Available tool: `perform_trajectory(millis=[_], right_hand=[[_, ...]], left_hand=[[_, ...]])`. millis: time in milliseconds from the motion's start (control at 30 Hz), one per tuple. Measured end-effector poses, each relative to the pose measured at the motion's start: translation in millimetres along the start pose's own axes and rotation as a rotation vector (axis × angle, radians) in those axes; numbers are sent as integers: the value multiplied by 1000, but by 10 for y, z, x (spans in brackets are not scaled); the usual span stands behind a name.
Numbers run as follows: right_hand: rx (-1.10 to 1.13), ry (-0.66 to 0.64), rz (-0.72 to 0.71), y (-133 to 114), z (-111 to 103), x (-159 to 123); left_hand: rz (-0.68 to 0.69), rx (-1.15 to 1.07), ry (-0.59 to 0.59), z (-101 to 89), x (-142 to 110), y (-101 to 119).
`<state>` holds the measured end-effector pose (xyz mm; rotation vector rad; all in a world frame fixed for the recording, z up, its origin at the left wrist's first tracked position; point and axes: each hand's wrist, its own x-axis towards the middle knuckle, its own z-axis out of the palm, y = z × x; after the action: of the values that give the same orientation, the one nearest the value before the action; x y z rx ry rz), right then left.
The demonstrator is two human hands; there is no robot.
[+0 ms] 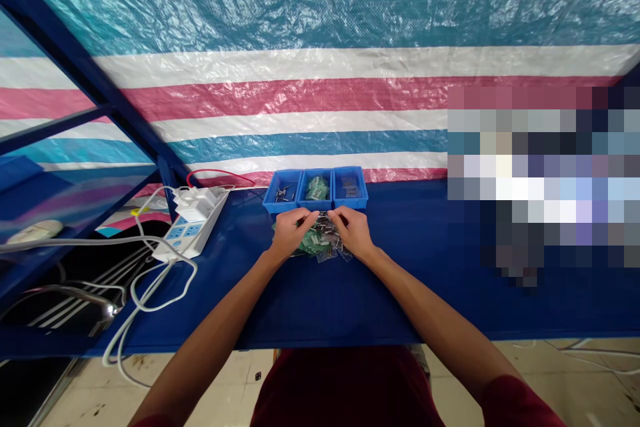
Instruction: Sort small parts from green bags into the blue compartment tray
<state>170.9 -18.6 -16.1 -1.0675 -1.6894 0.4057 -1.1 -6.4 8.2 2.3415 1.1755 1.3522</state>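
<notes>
My left hand (291, 235) and my right hand (356, 231) are over a mixed pile (320, 243) of greenish pieces, dark metal screw-like parts and small clear plastic bags. Thumb and forefinger are pinched on both hands, their tips close together above the pile's far side. What lies between the fingertips is too small to make out. Just beyond my hands stand three blue bins in a row. The left bin (273, 207) contains thin metal parts, the middle bin (315, 204) greenish pieces, and the right bin (356, 203) what look like clear bags.
A white power strip (203, 237) with plugged-in adapters lies on the blue table (330, 307) at left, with white cables (143, 293) looping over the front edge. Blue frame bars (95, 93) rise at left. Striped sheeting (300, 93) hangs behind. A blurred-out area covers the right.
</notes>
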Motion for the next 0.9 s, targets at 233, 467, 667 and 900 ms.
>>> perform_trajectory(millis=[233,467,667,900], right_hand=[[30,8,3,3,2,-1],[36,23,-13,8,5,-1],[32,15,-27,27,18,-7],[31,-3,-26,21,1,-1]], left_hand=[[63,40,117,22,-4,-3],[178,315,509,-145,-23,-145],[-99,577,417,-342,105,-404],[-323,743,-111,-286,167,-378]])
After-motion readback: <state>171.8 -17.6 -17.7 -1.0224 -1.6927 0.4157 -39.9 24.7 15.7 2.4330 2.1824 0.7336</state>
